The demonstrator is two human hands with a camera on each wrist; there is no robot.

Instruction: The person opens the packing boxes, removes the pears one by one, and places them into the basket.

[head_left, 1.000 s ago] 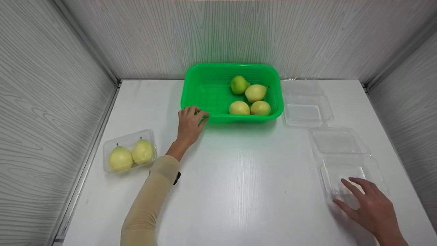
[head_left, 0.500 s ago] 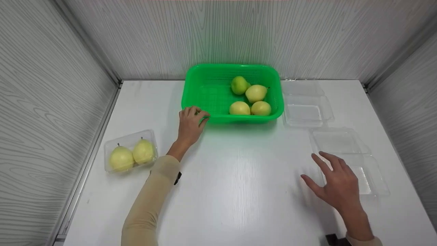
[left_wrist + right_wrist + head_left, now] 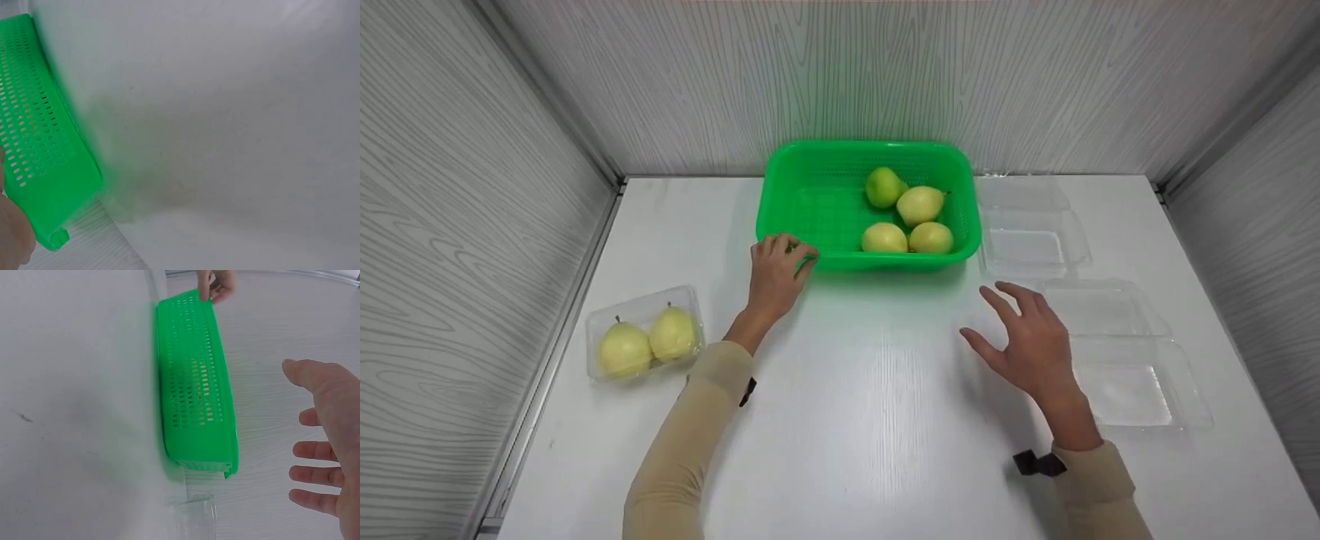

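The front left rim of a green plastic basket [image 3: 896, 262] is pinched between the thumb and fingers of my left hand [image 3: 775, 276]. Several yellow-green pears [image 3: 920, 205] lie toward the basket's right side. My right hand [image 3: 1035, 346] hovers over the table, in front of the basket's right corner, fingers spread and holding nothing. In the right wrist view that hand [image 3: 332, 433] is apart from the basket [image 3: 199, 444], whose far end the left hand [image 3: 216, 284] grips. The left wrist view catches the perforated basket side [image 3: 56, 191] and only a bit of the left hand [image 3: 14, 233].
At the left, a closed clear clamshell box [image 3: 604, 319] contains two pears [image 3: 673, 334]. Two open clear clamshell boxes, one at the back [image 3: 1027, 251] and one nearer [image 3: 1129, 390], stand on the right. Pale wood-grain panels [image 3: 697, 82] enclose the white table [image 3: 847, 420].
My right hand has moved left and forward, from above the nearer open clamshell box to the table before the basket's right end. My left hand has kept its grip on the rim.
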